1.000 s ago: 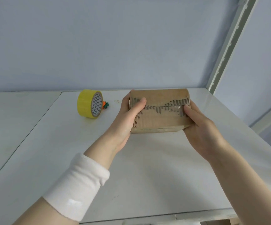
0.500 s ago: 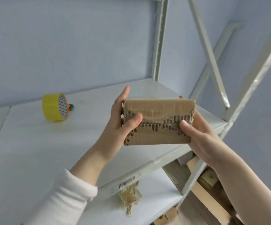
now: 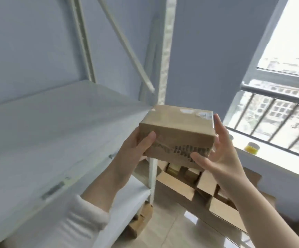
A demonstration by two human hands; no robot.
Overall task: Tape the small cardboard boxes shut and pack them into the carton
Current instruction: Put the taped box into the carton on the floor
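I hold a small brown cardboard box (image 3: pixel 177 133), sealed with clear tape, in the air past the right end of the white shelf (image 3: pixel 52 133). My left hand (image 3: pixel 134 153) grips its left end, thumb on the front face. At the box's right end is my right hand (image 3: pixel 218 154), thumb under the lower front edge and fingers spread along the side. Below the box, an open carton (image 3: pixel 184 190) stands on the floor with small boxes inside.
A white shelf post (image 3: pixel 163 68) rises just behind the box. Lower shelf (image 3: pixel 127 199) sits beneath, with cardboard pieces (image 3: pixel 141 222) under it. A windowsill (image 3: pixel 279 158) at right carries a yellow roll (image 3: pixel 252 148). Pale floor tiles (image 3: pixel 172 230) lie in front of the carton.
I turned right and carried the box off the shelf top to above the carton. The box has tipped so its top face shows. The yellow tape roll on the shelf has left view.
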